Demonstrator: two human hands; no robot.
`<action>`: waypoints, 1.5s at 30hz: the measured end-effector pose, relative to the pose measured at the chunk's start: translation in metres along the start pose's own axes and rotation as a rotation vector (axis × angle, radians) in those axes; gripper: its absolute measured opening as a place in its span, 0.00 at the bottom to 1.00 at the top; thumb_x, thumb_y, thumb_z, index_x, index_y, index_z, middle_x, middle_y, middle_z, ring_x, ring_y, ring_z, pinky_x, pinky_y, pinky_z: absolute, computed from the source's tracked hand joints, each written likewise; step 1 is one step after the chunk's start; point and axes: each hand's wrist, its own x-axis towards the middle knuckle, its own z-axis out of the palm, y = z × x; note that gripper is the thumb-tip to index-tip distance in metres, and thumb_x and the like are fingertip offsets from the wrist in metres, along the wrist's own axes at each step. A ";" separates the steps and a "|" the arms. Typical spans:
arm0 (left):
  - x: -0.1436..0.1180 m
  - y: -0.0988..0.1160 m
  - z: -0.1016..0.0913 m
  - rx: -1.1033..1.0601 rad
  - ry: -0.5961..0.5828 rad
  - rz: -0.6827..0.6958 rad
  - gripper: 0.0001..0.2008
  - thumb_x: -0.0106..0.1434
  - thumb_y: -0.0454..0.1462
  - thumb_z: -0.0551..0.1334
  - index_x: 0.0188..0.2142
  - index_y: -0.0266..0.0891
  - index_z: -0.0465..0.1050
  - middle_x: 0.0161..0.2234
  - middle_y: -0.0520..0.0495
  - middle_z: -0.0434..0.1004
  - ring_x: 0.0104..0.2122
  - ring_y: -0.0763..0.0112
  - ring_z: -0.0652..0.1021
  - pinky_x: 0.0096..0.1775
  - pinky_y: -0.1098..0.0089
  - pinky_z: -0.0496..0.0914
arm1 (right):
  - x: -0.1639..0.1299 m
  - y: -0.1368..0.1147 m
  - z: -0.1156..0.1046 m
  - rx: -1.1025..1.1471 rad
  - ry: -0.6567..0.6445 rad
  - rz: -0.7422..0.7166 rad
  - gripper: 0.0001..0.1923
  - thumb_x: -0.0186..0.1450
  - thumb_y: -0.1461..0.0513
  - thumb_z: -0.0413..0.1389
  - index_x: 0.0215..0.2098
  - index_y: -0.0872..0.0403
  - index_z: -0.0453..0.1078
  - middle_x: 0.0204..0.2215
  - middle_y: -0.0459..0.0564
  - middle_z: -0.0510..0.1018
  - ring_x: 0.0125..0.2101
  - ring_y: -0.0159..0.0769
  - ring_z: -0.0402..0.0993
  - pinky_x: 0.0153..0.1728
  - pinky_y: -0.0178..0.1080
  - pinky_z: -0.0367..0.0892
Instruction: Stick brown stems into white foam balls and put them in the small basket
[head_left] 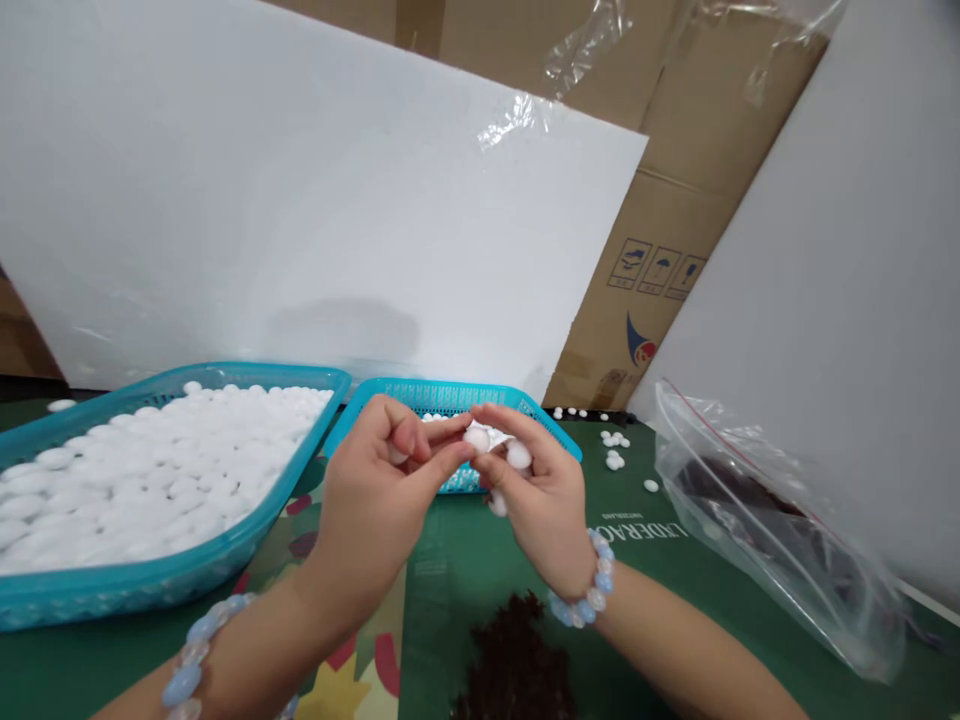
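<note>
Both my hands meet in the middle of the view, above the front of the smaller blue basket [551, 430]. My left hand [386, 465] is closed, its thumb and forefinger pinching one side of a small white cocoon-like ball [477, 438]. Something pale shows under its curled fingers. The fingertips of my right hand [544, 485] touch the same ball from the other side. More white balls [518, 454] are tucked in the right palm, some poking out below. White pieces inside the basket are partly hidden behind my fingers.
A larger blue basket [225, 553] full of white balls stands at left. Dark brown fibrous stuff [517, 665] lies in front of me on the green mat [637, 600]. Loose white balls [615, 460] and a clear zip bag [780, 540] with dark brown contents lie at right. Cardboard [660, 200] stands behind.
</note>
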 end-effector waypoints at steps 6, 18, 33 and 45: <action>0.000 -0.002 0.001 0.079 0.032 -0.039 0.15 0.40 0.30 0.58 0.14 0.39 0.48 0.13 0.59 0.51 0.29 0.71 0.73 0.28 0.76 0.68 | 0.002 -0.001 -0.002 -0.009 -0.038 -0.103 0.14 0.47 0.70 0.53 0.26 0.43 0.68 0.24 0.42 0.71 0.21 0.29 0.63 0.18 0.33 0.56; -0.003 -0.004 0.006 -0.060 -0.022 -0.151 0.15 0.40 0.29 0.58 0.14 0.39 0.47 0.11 0.61 0.50 0.17 0.83 0.67 0.30 0.78 0.66 | 0.002 0.005 -0.003 0.001 -0.005 -0.213 0.15 0.47 0.71 0.53 0.25 0.43 0.68 0.17 0.41 0.67 0.19 0.28 0.61 0.21 0.34 0.58; 0.071 0.002 -0.113 1.404 -0.440 -0.611 0.17 0.46 0.39 0.57 0.36 0.32 0.60 0.39 0.41 0.59 0.37 0.62 0.65 0.35 0.61 0.61 | 0.006 -0.034 -0.044 -0.127 0.074 0.054 0.11 0.50 0.62 0.52 0.34 0.47 0.64 0.24 0.46 0.64 0.15 0.20 0.56 0.11 0.29 0.52; 0.062 -0.012 -0.138 1.540 -0.880 -0.722 0.12 0.52 0.38 0.52 0.35 0.33 0.61 0.36 0.46 0.63 0.34 0.69 0.67 0.36 0.62 0.61 | 0.020 -0.037 -0.042 0.115 -0.174 0.408 0.05 0.47 0.64 0.51 0.23 0.55 0.65 0.08 0.39 0.56 0.09 0.18 0.50 0.07 0.23 0.45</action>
